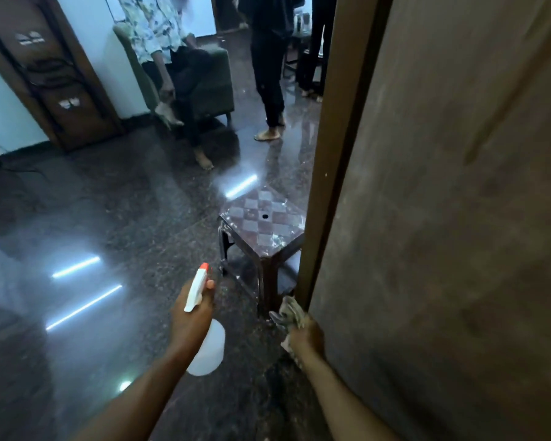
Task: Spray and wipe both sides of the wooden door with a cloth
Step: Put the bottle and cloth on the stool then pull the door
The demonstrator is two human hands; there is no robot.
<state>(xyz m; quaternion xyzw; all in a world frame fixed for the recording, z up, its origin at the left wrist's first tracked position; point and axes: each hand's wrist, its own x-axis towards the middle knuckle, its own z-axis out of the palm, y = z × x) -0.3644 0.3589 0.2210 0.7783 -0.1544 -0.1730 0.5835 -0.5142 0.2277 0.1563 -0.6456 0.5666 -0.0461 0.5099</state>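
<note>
The left hand (pixel 190 316) grips a white spray bottle (pixel 208 351) while the right hand (pixel 306 337) clutches a crumpled cloth (pixel 288 311) against the wooden door (pixel 442 218) edge.

Both bare forearms rise from the bottom edge. The left hand (pixel 190 316), lower centre, grips a spray bottle (pixel 208 351); the right hand (pixel 306 337) beside it clutches a cloth (pixel 291 313).

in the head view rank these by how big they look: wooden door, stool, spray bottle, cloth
1. wooden door, fills the right side
2. stool
3. spray bottle, nearer the camera than the stool, yet it looks smaller
4. cloth, bunched in the right hand and partly hidden, so ranked only as seen
</note>
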